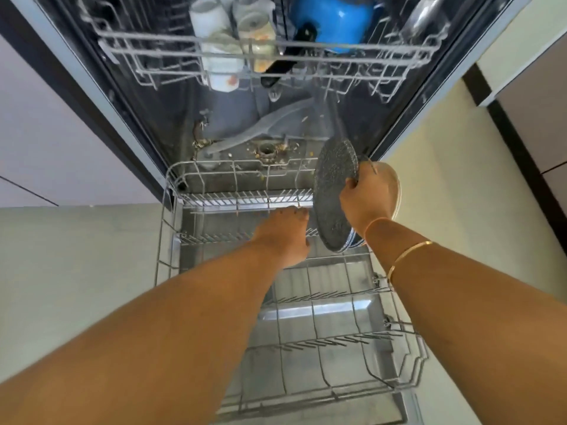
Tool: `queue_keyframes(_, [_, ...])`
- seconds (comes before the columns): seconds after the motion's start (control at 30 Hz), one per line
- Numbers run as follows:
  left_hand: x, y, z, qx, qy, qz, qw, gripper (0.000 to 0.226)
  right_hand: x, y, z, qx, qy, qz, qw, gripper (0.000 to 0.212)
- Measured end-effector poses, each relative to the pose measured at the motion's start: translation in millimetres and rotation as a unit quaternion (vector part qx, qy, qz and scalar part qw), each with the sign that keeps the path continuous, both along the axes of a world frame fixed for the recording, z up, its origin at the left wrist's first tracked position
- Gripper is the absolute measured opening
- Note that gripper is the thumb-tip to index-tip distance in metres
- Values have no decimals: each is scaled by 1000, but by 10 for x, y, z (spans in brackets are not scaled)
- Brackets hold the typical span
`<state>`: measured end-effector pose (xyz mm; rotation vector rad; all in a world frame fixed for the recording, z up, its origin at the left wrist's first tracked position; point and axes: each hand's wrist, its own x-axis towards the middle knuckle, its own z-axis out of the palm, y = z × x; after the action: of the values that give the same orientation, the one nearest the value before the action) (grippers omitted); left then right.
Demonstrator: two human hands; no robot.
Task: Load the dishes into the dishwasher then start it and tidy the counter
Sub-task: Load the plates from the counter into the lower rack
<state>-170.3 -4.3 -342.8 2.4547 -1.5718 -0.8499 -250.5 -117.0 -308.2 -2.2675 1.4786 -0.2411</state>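
The right hand [366, 197] is closed round a dark speckled plate [333, 197], gripped by its right edge and held on edge over the far right of the lower rack [408, 360]. Behind the hand a paler, glassy dish [394, 185] is mostly hidden, so it can't be told whether it's gripped too or what it really is. The plate's lower rim is seen just above the rack wires; actual contact can't be made out.

The left hand [283, 237] is reached palm down into the rack just left of the plate, fingers loosely curled and partly blocked from view, so whether a tine is being held can't be told.

The lower rack is pulled out over the open door and otherwise bare. Food bits are scattered on the tub floor [245, 154] beyond it. In the upper rack [270, 53], white cups [211, 23], a blue pot [333, 19] and a black handle [291, 59] are seen, cut off at the top edge. No readable writing anywhere.
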Motion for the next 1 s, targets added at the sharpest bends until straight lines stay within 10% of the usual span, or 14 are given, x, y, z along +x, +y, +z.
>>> queue_keyframes(1.0, [-63,-432,-523,30,71,84,993,57,-41,-470,-494,-22,-84,-10,996,21])
